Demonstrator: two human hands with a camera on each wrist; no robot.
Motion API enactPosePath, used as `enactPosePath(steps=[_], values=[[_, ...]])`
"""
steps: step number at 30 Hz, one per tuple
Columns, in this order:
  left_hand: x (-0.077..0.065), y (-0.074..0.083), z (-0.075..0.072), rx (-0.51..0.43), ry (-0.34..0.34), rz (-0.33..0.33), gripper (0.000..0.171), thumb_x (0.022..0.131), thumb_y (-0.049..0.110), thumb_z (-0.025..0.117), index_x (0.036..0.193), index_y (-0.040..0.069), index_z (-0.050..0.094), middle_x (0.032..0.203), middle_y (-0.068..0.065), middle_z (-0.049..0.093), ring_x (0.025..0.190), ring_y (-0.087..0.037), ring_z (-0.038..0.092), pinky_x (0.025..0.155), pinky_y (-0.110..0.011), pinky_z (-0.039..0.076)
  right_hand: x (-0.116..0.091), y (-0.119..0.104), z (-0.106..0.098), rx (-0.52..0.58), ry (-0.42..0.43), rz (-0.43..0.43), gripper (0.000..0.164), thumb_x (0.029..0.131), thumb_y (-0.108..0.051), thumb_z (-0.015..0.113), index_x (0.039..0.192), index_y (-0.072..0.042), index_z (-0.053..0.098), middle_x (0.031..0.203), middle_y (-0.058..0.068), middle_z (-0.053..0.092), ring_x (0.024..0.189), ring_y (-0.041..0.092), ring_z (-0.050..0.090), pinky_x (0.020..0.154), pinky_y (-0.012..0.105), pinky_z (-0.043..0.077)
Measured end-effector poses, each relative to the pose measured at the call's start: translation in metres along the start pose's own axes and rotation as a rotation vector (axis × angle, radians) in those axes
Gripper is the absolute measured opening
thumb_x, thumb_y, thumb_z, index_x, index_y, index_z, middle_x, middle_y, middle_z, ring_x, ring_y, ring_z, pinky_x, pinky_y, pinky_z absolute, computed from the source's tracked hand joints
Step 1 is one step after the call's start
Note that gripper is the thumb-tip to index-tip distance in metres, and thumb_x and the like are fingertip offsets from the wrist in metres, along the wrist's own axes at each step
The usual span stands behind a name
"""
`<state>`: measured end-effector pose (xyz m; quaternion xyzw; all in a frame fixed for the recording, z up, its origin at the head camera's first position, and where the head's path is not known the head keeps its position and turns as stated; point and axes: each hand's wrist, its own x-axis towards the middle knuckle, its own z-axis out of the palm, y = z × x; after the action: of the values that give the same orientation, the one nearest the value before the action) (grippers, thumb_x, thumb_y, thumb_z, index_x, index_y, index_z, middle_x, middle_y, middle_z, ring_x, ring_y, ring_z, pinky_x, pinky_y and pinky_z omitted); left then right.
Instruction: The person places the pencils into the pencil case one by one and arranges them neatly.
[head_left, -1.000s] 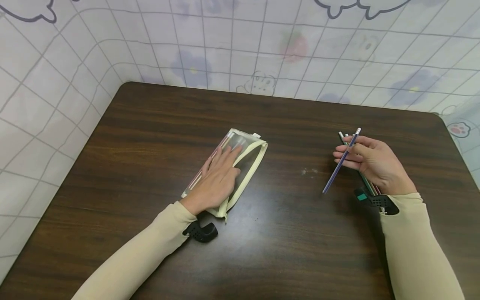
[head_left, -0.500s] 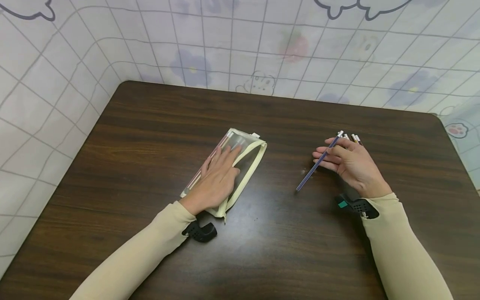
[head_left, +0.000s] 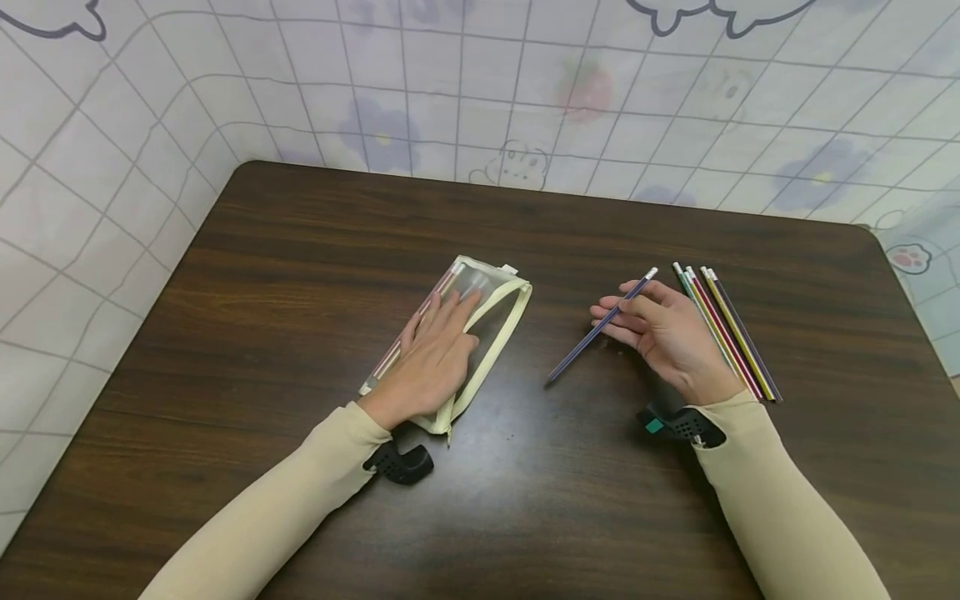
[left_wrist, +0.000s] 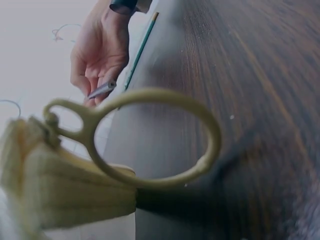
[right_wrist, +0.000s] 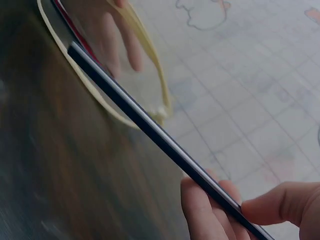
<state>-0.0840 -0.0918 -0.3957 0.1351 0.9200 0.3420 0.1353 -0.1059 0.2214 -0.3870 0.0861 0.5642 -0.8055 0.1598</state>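
My left hand (head_left: pixel 431 358) lies flat with straight fingers on a clear pencil pouch (head_left: pixel 497 354) with cream edging, its zipped side gaping toward the right. Inside, reddish pencils (head_left: pixel 396 350) show along the pouch's left edge. To the right, my right hand (head_left: pixel 671 337) pinches a dark blue striped pencil (head_left: pixel 587 342) near its white end, thumb against fingers. The pencil slants down to the left, its other end pointing toward the pouch. In the right wrist view the pencil (right_wrist: pixel 150 127) overlaps the pouch's cream edge (right_wrist: pixel 100 97). The left wrist view shows a cream zipper pull (left_wrist: pixel 212 135) up close.
Several striped pencils (head_left: pixel 723 329) lie side by side on the dark wooden table (head_left: pixel 315 242), just right of my right hand, partly hidden by it. A white grid-patterned cloth (head_left: pixel 480 100) hangs behind and left of the table.
My right hand has moved left, toward the pouch, carrying the blue pencil, and the pencils on the table behind it have come into view. The left hand has stayed on the pouch.
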Motion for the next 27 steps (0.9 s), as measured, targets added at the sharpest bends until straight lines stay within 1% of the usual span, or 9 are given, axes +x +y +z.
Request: enactPosePath(steps=[5, 10, 18, 27], values=[[0.0, 0.0, 0.0, -0.007, -0.002, -0.002, 0.062, 0.107, 0.03, 0.024, 0.168, 0.025, 0.017, 0.176, -0.008, 0.012, 0.165, -0.029, -0.003, 0.13, -0.058, -0.002, -0.001, 0.006, 0.013, 0.011, 0.028, 0.025, 0.033, 0.103, -0.005, 0.059, 0.13, 0.001, 0.041, 0.112, 0.009, 0.074, 0.101, 0.019, 0.079, 0.089, 0.032, 0.062], [-0.001, 0.001, -0.001, -0.01, -0.003, 0.001, 0.062, 0.106, 0.031, 0.024, 0.168, 0.025, 0.017, 0.176, -0.009, 0.011, 0.165, -0.03, -0.003, 0.13, -0.059, -0.002, -0.001, 0.014, 0.025, 0.019, 0.033, 0.042, 0.029, 0.103, -0.005, 0.057, 0.128, 0.0, 0.043, 0.115, 0.01, 0.072, 0.104, 0.019, 0.078, 0.091, 0.033, 0.062], [-0.001, 0.003, -0.001, -0.01, -0.002, -0.004, 0.062, 0.106, 0.032, 0.025, 0.168, 0.026, 0.018, 0.176, -0.009, 0.011, 0.165, -0.03, -0.002, 0.13, -0.06, -0.002, -0.002, 0.025, 0.045, 0.041, 0.055, 0.075, 0.027, 0.105, -0.005, 0.055, 0.129, -0.002, 0.044, 0.125, 0.014, 0.069, 0.107, 0.018, 0.077, 0.093, 0.036, 0.06], [0.002, 0.006, -0.003, -0.012, -0.012, -0.017, 0.063, 0.106, 0.033, 0.024, 0.168, 0.025, 0.018, 0.176, -0.007, 0.013, 0.165, -0.032, -0.002, 0.129, -0.062, 0.001, 0.001, 0.037, 0.069, 0.014, 0.05, 0.094, 0.024, 0.105, -0.006, 0.054, 0.128, -0.003, 0.046, 0.115, 0.009, 0.074, 0.103, 0.018, 0.078, 0.093, 0.038, 0.06]])
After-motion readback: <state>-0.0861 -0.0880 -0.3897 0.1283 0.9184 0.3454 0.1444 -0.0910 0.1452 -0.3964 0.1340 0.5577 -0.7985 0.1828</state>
